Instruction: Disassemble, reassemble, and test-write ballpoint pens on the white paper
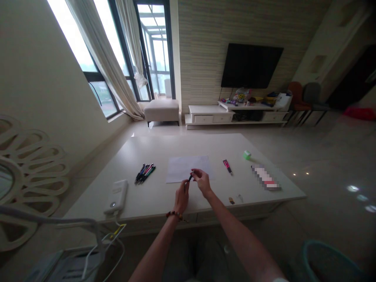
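A dark pen (pixel 190 177) is held between my two hands, just over the near edge of a white sheet of paper (pixel 179 166). My left hand (pixel 182 194) is closed round its lower end. The fingers of my right hand (pixel 202 181) pinch the upper end. A bunch of several pens (pixel 145 174) lies on the table to the left of the paper. To the right of the paper lie pink and dark pens (pixel 227 167), side by side.
The white table (pixel 152 147) also bears a white power strip or charger (pixel 116 196) with cables at left, a green cube (pixel 247 155), a blurred-out packet (pixel 266 178) and small gold bits (pixel 232 200) near the front edge. A teal-rimmed bin (pixel 305 250) stands at lower right.
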The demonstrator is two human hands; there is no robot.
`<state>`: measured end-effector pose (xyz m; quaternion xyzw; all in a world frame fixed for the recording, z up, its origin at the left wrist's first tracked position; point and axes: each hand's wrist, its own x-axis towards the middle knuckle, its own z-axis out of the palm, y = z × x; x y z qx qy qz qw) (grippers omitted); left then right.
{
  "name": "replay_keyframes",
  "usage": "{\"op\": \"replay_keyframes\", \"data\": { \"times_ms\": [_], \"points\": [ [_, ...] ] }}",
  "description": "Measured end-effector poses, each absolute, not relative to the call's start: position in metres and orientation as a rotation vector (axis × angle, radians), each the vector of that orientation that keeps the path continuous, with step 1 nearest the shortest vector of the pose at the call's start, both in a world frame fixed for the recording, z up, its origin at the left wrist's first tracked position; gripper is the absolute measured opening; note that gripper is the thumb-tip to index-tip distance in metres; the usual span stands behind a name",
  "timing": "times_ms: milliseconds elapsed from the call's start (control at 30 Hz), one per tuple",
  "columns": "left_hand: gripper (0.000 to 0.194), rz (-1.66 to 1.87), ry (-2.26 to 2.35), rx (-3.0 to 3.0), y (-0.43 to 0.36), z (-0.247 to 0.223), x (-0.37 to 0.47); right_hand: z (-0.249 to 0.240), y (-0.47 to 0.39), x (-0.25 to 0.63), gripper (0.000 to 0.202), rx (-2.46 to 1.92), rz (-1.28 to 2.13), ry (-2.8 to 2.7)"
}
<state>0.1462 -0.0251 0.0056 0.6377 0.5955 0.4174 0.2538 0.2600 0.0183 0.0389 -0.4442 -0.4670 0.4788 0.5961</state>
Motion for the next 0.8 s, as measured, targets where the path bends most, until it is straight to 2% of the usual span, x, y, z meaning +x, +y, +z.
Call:
{"op": "replay_keyframes", "data": {
  "times_ms": [300,533,633,800],
  "points": [
    [0.038,1.261,1.527,1.649,-0.025,0.001,0.158,0.046,0.022,0.267,0.029,-1.044,0.957,-1.252],
    [0.035,1.322,1.534,1.617,-0.026,-0.008,0.157,0.064,0.046,0.285,0.034,-1.047,0.83,-1.009],
    [0.035,1.305,1.572,1.6,-0.026,-0.012,0.155,0.057,0.055,0.3,0.034,-1.239,0.736,-1.014],
    [0.034,1.291,1.587,1.599,-0.025,-0.015,0.155,0.008,0.04,0.307,0.026,-1.697,0.61,-1.555]
  ]
}}
